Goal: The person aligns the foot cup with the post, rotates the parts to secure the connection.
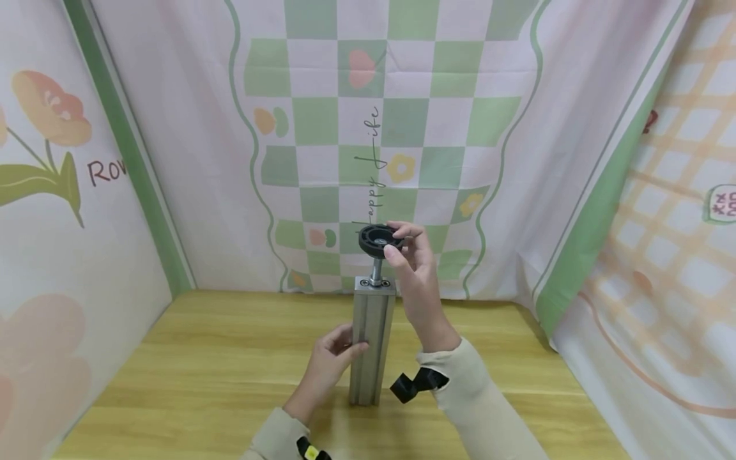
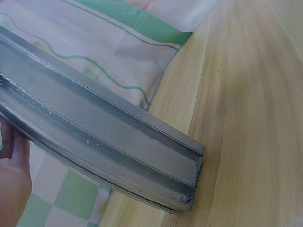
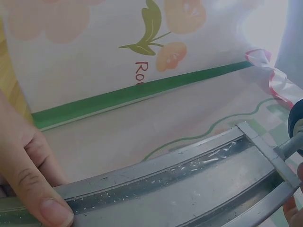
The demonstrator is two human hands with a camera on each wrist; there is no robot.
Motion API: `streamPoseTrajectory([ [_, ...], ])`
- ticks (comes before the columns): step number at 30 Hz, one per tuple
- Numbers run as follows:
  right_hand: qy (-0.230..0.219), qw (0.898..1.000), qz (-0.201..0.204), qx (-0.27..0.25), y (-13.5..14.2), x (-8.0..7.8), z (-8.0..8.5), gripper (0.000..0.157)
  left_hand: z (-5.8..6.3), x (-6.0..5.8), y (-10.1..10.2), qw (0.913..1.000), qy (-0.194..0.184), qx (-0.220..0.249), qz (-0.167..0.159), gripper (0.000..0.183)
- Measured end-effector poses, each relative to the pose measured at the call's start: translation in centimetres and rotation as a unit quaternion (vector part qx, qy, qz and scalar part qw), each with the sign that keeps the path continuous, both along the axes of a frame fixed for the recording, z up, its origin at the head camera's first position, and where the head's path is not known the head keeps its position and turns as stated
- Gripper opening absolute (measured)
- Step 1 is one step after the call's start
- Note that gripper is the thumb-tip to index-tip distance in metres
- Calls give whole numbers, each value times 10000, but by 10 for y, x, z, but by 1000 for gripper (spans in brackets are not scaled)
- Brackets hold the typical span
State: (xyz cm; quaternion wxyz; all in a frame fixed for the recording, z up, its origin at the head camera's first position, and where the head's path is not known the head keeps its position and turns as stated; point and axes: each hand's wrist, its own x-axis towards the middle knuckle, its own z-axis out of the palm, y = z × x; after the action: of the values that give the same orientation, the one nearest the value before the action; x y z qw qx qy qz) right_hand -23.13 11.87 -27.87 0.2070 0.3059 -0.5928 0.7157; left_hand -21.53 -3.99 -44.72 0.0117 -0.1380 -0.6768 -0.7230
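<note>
A grey slotted aluminium profile [image 1: 370, 345] stands upright over the wooden table; I cannot tell whether its lower end touches the top. My left hand [image 1: 328, 365] grips it at mid-height, with the thumb across the near side. From its screwed-on end plate [image 1: 374, 287] rises a metal stud [image 1: 376, 271] carrying a black round levelling foot [image 1: 365, 248]. Thumb and fingers of my right hand [image 1: 421, 281] pinch the foot's right rim. Pale specks lie in the groove of the profile [image 3: 163, 189] in the right wrist view, where the left thumb [image 3: 40, 194] also shows.
Wooden table top [image 1: 230, 345] lies beneath both hands. Behind it hangs a green-and-white checked cloth [image 1: 313, 169]. Printed cloths close in the left side [image 1: 34, 255] and the right side [image 1: 684, 306]. A black wrist mount [image 1: 411, 385] sits at the right sleeve.
</note>
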Motion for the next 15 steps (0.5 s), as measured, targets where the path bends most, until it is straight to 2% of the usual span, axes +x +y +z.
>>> streamPoseTrajectory([
  [4,330,9984,-442,158,-2,1,1,22,1,1,0,10000,-16,-21,-9,46],
  [9,836,9897,-1102,374,-7,1,3,26,2,1,0,10000,-33,-12,-35,46],
  [15,981,9840,-1410,464,-9,3,5,29,1,0,0,10000,-48,35,-36,46],
])
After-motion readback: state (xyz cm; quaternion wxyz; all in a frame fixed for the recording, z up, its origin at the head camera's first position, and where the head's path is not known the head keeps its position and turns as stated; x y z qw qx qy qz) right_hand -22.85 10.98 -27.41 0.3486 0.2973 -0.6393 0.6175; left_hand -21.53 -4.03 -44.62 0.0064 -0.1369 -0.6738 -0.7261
